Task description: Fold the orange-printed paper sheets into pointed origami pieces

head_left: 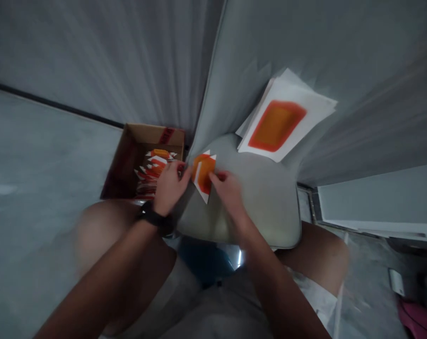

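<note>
A folded orange and white paper piece point(205, 174) is held between my two hands above the left part of a grey chair seat point(266, 202). My left hand point(171, 184), with a black band on its wrist, has its thumb at the paper's left edge. On the right edge, the thumb and fingers of my right hand point(227, 188) pinch the same paper. A stack of white sheets printed with an orange rectangle point(279, 125) leans on the chair's backrest.
Left of the chair, a cardboard box point(148, 134) on the floor holds several folded orange and white papers point(153, 172). Grey curtains hang behind. My knees flank the seat. A white object point(396, 281) and a pink item point(420, 318) lie at the lower right.
</note>
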{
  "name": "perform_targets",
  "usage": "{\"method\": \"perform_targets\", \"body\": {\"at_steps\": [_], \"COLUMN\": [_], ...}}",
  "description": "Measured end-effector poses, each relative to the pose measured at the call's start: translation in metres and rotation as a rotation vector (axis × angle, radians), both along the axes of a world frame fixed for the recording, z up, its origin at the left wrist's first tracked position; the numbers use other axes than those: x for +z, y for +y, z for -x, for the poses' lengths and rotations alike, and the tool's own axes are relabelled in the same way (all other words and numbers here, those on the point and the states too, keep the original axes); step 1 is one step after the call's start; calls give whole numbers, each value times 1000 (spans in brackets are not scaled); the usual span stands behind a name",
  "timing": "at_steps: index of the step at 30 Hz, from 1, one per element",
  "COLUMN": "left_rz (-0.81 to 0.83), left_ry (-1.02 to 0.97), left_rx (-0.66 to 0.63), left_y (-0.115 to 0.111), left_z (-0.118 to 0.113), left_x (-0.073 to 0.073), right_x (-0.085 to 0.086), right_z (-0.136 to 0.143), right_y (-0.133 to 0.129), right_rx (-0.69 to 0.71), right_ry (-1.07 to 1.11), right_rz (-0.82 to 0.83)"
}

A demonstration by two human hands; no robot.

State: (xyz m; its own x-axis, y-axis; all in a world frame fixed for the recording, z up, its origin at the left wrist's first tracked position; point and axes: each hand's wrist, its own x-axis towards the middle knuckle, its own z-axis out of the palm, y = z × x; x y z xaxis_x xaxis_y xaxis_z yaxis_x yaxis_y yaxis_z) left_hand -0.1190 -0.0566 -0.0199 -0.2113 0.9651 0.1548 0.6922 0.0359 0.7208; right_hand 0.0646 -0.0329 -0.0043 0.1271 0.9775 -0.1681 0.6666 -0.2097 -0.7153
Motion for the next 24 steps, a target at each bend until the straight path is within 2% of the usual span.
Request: {"method": "perform_targets", "body": {"at_steps": [3,8,15,19,21,24], "left_rz": [119,56,69,54,19,49], "left_ry": [-91,-24,-136,-280,-197,-29], "left_rx": [-40,-34,58,75,125,111], "left_y": [17,23,31,35,33,30], "left_z": [3,-2,3,5,1,-9], "left_x": [-8,-17,-27,-22,-17,-14], "right_x": [-1,0,5,5,4,2], "right_z": [11,14,-43,-63,-64,-59], "right_y": [5,19,12,14,18,28], "right_rx": [-2,88,33,17,27,80], "right_ry": [-6,92,296,324,311,177], "right_rz": [71,118,102,125,141,125]}}
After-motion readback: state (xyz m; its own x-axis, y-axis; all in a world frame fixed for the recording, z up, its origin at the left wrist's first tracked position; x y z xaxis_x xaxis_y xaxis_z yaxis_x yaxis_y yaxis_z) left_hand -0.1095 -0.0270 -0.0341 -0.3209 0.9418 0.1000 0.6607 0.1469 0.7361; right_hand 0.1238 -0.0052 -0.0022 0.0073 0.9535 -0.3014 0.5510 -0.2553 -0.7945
